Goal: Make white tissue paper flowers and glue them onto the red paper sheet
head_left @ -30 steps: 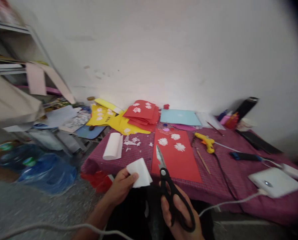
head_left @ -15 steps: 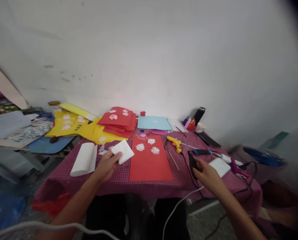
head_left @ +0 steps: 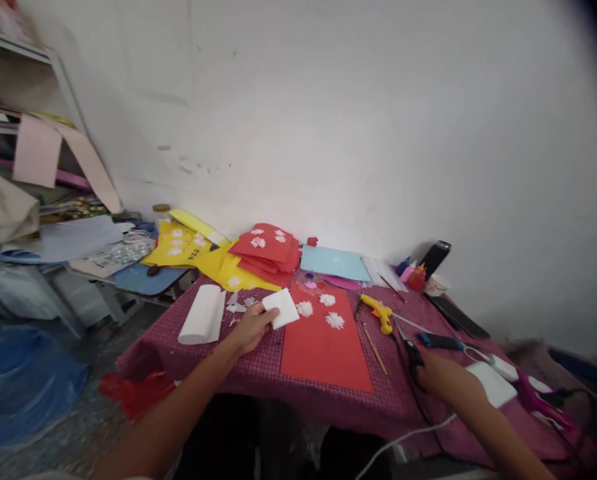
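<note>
We pinch folded white paper square (head_left: 281,309), left hand (head_left: 252,328) | right hand (head_left: 427,371) on scissors' black handles (head_left: 413,355), grip unclear | flat red sheet (head_left: 323,353), ruffled white flowers (head_left: 335,321)

Folded white paper square (head_left: 285,308), pinched at one corner by the left hand (head_left: 252,328), black-handled scissors (head_left: 409,348) at the right hand (head_left: 435,375), blades pointing away

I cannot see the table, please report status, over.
Left hand holds white paper square. Right hand on scissors. Yellow glue gun close to scissors.
</note>
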Demonstrator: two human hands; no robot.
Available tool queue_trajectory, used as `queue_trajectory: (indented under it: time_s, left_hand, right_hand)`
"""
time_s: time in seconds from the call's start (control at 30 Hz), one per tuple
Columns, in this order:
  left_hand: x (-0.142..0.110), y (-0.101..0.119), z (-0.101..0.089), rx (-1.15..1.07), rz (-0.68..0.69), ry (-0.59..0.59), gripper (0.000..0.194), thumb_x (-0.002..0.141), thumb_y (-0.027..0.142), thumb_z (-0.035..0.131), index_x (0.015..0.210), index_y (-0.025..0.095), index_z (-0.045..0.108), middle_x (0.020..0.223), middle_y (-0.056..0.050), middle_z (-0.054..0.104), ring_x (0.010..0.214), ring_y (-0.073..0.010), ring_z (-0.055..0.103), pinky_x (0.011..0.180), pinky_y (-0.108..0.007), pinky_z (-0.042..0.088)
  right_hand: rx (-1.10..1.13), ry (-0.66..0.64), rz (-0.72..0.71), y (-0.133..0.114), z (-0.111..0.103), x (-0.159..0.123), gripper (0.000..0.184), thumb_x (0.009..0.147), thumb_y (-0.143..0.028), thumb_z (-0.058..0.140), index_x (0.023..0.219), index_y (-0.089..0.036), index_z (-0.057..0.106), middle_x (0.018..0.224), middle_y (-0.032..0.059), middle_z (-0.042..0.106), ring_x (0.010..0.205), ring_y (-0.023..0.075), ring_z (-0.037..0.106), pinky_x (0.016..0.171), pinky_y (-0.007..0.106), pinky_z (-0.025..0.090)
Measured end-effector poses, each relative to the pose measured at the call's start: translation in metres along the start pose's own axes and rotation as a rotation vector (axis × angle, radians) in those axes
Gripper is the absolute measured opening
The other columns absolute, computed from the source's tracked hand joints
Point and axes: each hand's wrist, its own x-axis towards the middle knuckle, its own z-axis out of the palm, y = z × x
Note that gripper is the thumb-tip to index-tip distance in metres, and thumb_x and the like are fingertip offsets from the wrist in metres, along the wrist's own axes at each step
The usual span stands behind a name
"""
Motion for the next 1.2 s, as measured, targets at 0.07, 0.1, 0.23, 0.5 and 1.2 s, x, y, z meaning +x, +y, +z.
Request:
queue_trajectory:
  time_s: [0.07, 0.1, 0.23, 0.5, 1.2]
  left_hand:
    - [0.0, -0.003, -0.001, 0.047, 0.006, -0.018, 0.044, 0.071, 0.029, 0.08, 0.111, 0.012, 0.069, 0.105, -0.013, 0.073, 0.09, -0.0225, 0.068, 0.084, -0.035, 0.05]
    - [0.001, -0.004, -0.002, 0.079, 0.011, -0.032, 0.044, 0.072, 0.029, 0.079, 0.111, 0.012, 0.069, 0.105, -0.013, 0.073, 0.09, -0.0223, 0.068, 0.084, -0.035, 0.05]
    - [-0.002, -0.007, -0.006, 0.245, 0.04, -0.107, 0.041, 0.076, 0.03, 0.075, 0.112, 0.012, 0.07, 0.107, -0.012, 0.073, 0.092, -0.0218, 0.067, 0.087, -0.035, 0.049]
    - [-0.013, 0.002, -0.002, 0.554, 0.086, -0.209, 0.037, 0.081, 0.035, 0.068, 0.11, 0.012, 0.07, 0.101, -0.009, 0.074, 0.088, -0.0209, 0.065, 0.082, -0.033, 0.05]
    - [-0.016, 0.004, 0.0, 0.683, 0.166, -0.265, 0.028, 0.086, 0.034, 0.06, 0.1, 0.012, 0.07, 0.092, -0.006, 0.07, 0.08, -0.0179, 0.061, 0.072, -0.027, 0.047]
  right_hand:
    - [0.045, 0.027, -0.06, -0.012, -0.005, -0.008, 0.027, 0.086, -0.022, 0.045, 0.098, -0.013, 0.068, 0.095, 0.0198, 0.073, 0.085, 0.0342, 0.071, 0.077, 0.044, 0.047]
    - [0.114, 0.076, -0.093, -0.023, -0.008, -0.013, 0.028, 0.088, -0.026, 0.045, 0.101, -0.014, 0.067, 0.098, 0.0195, 0.072, 0.088, 0.0341, 0.07, 0.08, 0.045, 0.047]
    - [0.663, 0.152, -0.359, -0.097, -0.016, -0.034, 0.031, 0.091, -0.04, 0.049, 0.11, -0.021, 0.064, 0.11, 0.0127, 0.07, 0.098, 0.0276, 0.066, 0.086, 0.04, 0.05]
    - [1.166, 0.203, -0.464, -0.237, -0.011, -0.035, 0.014, 0.087, -0.034, 0.057, 0.088, -0.02, 0.06, 0.085, 0.0054, 0.067, 0.076, 0.0206, 0.063, 0.068, 0.032, 0.051]
    - [0.942, 0.518, -0.465, -0.258, 0.007, -0.04, 0.008, 0.087, -0.024, 0.053, 0.086, -0.021, 0.06, 0.083, 0.005, 0.063, 0.078, 0.0205, 0.059, 0.075, 0.034, 0.048]
